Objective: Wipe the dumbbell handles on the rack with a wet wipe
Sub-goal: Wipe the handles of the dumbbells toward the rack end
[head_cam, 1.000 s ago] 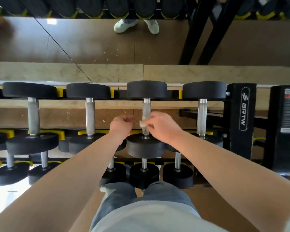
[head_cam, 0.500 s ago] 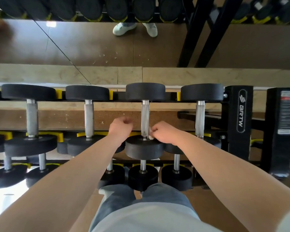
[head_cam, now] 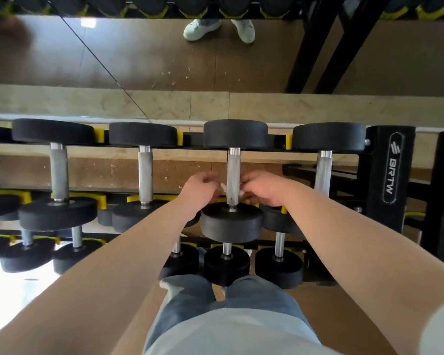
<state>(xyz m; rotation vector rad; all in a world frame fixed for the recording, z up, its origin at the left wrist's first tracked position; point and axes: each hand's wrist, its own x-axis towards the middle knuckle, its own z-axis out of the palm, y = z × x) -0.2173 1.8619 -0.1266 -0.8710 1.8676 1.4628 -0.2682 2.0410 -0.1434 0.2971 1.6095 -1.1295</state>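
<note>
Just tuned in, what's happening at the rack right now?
A person is wiping dumbbell handles on the rack. Both hands are at the handle of the third dumbbell from the left on the top row: the left hand on its left side, the right hand on its right. Bits of white wipe show at the fingers on both sides of the bar, low on the handle near the front weight. No hand is on the other handles.

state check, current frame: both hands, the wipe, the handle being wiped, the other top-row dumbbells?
left hand: closed on wet wipe, left of handle
right hand: closed on wet wipe, right of handle
wet wipe: looped behind handle, ends showing each side
third dumbbell handle: racked, being wiped
other top-row dumbbells: racked, untouched
</note>
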